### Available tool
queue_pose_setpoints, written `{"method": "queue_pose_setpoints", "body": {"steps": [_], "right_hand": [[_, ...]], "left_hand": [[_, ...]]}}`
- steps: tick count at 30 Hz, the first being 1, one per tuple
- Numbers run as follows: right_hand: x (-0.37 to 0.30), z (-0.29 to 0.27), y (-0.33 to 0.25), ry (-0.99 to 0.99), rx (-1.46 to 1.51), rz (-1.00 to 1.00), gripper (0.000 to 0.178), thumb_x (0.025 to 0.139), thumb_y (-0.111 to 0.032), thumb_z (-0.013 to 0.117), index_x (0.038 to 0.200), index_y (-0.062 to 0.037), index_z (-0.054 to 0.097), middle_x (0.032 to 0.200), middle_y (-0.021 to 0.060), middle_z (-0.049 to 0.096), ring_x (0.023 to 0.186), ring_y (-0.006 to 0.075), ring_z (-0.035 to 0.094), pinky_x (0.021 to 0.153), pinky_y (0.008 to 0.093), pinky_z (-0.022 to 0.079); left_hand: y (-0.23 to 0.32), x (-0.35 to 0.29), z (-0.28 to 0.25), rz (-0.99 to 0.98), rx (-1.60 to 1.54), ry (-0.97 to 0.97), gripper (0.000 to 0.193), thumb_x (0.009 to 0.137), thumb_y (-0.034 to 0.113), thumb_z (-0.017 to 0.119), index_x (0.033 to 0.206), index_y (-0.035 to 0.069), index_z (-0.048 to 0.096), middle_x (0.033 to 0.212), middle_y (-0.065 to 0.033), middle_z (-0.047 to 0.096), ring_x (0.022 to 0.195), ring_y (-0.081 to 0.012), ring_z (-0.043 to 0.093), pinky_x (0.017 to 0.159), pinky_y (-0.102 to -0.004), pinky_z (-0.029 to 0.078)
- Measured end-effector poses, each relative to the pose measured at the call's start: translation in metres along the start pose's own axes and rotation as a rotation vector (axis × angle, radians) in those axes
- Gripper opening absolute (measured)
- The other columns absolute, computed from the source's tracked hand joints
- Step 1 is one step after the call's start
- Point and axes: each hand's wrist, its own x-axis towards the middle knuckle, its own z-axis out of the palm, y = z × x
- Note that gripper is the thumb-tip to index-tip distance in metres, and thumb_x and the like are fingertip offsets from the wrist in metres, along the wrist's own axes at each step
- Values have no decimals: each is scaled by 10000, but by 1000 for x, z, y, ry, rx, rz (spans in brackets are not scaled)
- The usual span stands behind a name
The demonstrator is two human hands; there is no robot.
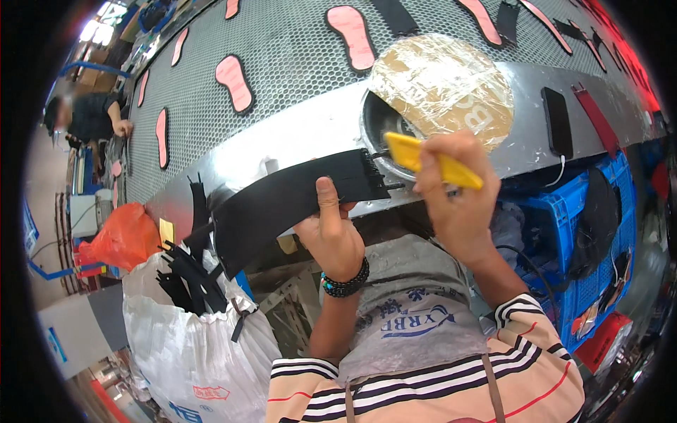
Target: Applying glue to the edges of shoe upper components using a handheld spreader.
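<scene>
Grasped the black strip (285,197) in the left hand (335,240), with the thumb flat on its upper face, across the near edge of the metal ledge (233,158). Clenched the yellow tool (405,151) in the right hand (457,194), slanted above the near rim of the bowl (377,120), just beside the strip's fringed end; could not make out contact, owing to blur. Had film-wrapped cardboard (444,84) partly covering the bowl. Farther right on the ledge, had a phone (557,123) and a dark red strip (594,118) reaching to the near edge. Beyond the far edge, saw pink sole-shaped pieces (235,83) spread on the mesh belt (289,46).
</scene>
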Motion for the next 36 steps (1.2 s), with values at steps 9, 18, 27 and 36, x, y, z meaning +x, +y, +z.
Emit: {"method": "queue_pose_setpoints", "body": {"steps": [9, 18, 27, 36], "right_hand": [[35, -30, -5, -247, 32, -56, 208, 897, -19, 609, 1102, -18, 646, 795, 113, 640, 650, 194, 610, 623, 288, 477], [42, -27, 6, -648, -398, 55, 288, 920, -272, 686, 1133, -101, 593, 660, 156, 622, 659, 373, 657, 586, 464, 473], [39, -36, 10, -781, -66, 235, 207, 918, -219, 711, 917, -29, 629, 570, 43, 487, 521, 127, 417, 513, 290, 361], [21, -33, 7, -771, 63, 350, 223, 940, -183, 636, 826, 8, 622, 551, 111, 497, 480, 164, 421, 497, 327, 386]], "left_hand": [[30, 23, -42, -478, 244, -511, 305, 957, 77, 641, 1230, -45, 579, 1060, -40, 655, 932, -97, 599, 821, -254, 494], [24, 23, -107, -708, 397, -761, 301, 955, 126, 656, 1203, -38, 607, 1027, -18, 656, 893, -76, 581, 794, -241, 483], [49, 32, -92, -817, 427, -840, 293, 963, 140, 630, 1189, -45, 611, 999, -10, 658, 868, -61, 570, 767, -228, 466], [67, 55, -87, -866, 637, -1063, 347, 993, 235, 580, 1151, -71, 626, 925, -23, 674, 834, -65, 579, 758, -224, 471]]}}
